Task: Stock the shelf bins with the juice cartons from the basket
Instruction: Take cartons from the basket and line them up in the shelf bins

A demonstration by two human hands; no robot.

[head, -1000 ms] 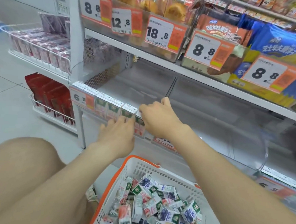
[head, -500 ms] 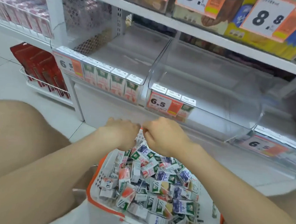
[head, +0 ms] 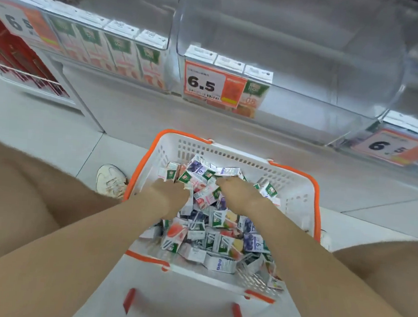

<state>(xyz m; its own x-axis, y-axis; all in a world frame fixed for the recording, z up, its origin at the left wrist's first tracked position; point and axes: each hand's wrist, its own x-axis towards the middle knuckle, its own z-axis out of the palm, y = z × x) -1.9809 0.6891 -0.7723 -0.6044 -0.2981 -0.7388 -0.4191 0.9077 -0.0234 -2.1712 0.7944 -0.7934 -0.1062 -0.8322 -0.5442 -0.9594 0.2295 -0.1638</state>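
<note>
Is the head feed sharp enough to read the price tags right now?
Head view: the middle orange-and-white 6.5 price tag reads clearly; the right-hand tag is smeared by blur; glare whitens the clear plastic shelf bin.

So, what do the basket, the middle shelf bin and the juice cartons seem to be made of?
Basket: probably moulded plastic; white slotted walls, orange rim, matte look.
Middle shelf bin: apparently clear glossy plastic; see-through walls with bright reflections.
Juice cartons: likely printed paperboard; sharp folded edges, slight sheen.
</note>
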